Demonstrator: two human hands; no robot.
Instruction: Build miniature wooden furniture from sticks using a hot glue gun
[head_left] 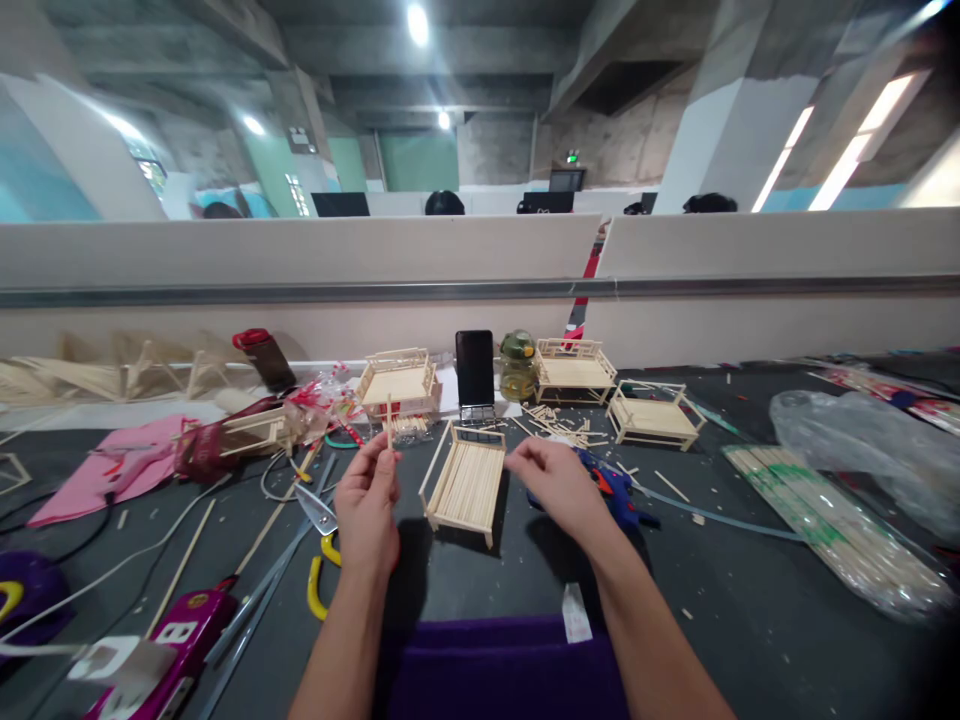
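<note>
Upright between the thumb and fingers of my left hand (pixel 367 505) is a short thin wooden stick (pixel 389 418). A miniature bed made of wooden sticks (pixel 469 485) stands on the dark table in front of me, between both hands. It has a slatted top, a back rail and a rail along its left side. My right hand (pixel 559 482) is pinched closed beside the bed's right back corner; whether it touches the bed or holds something small, I cannot make out. Behind that hand lies a blue glue gun (pixel 616 490), partly covered.
Finished stick beds (pixel 397 382) stand at the back, near a phone (pixel 475 368) on a stand and a green-lidded bottle (pixel 517 365). Scissors (pixel 319 510) and a magenta power strip (pixel 176 635) lie left. Bagged sticks (pixel 832 520) lie right. Loose sticks (pixel 562 425) are scattered behind.
</note>
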